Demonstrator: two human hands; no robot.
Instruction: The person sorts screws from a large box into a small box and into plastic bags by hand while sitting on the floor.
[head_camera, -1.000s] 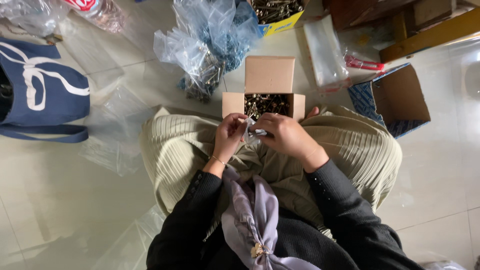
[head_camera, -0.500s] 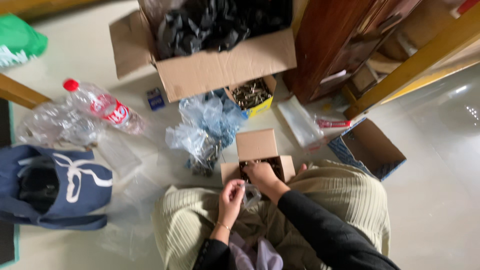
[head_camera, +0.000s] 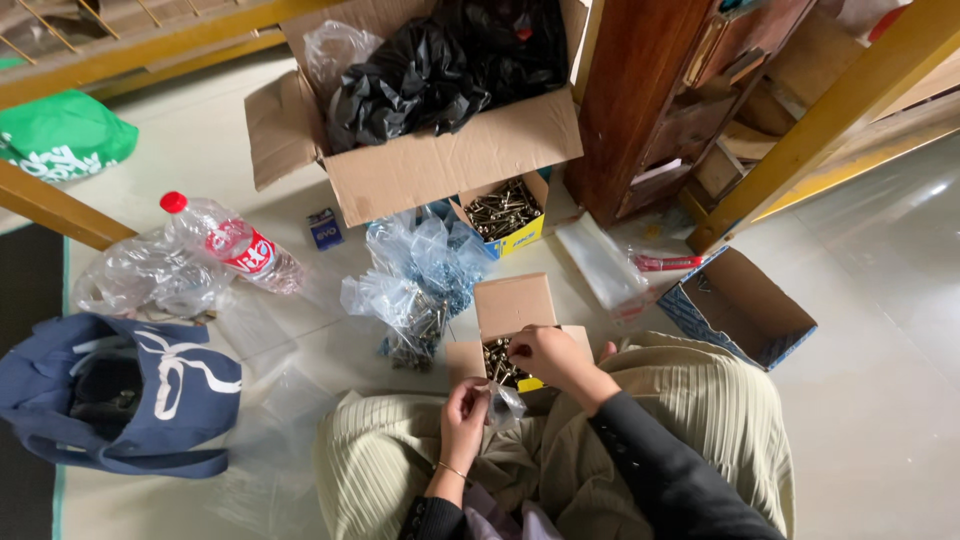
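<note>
Clear small bag (head_camera: 503, 402) pinched in left hand (head_camera: 466, 410), right hand (head_camera: 545, 357) over screw box (head_camera: 503, 352), its grip contents hidden

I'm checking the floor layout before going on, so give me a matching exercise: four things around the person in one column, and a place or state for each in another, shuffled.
Things:
1. small clear bag
2. small cardboard box of screws
3. plastic bottle
4. blue-sided box

Places or states:
A. lying on its side on the floor, red cap on
B. open and showing nothing inside, by the person's right knee
C. held in the left hand
D. flap open in front of the lap, right hand at it

Pairs: 1-C, 2-D, 3-A, 4-B
</note>
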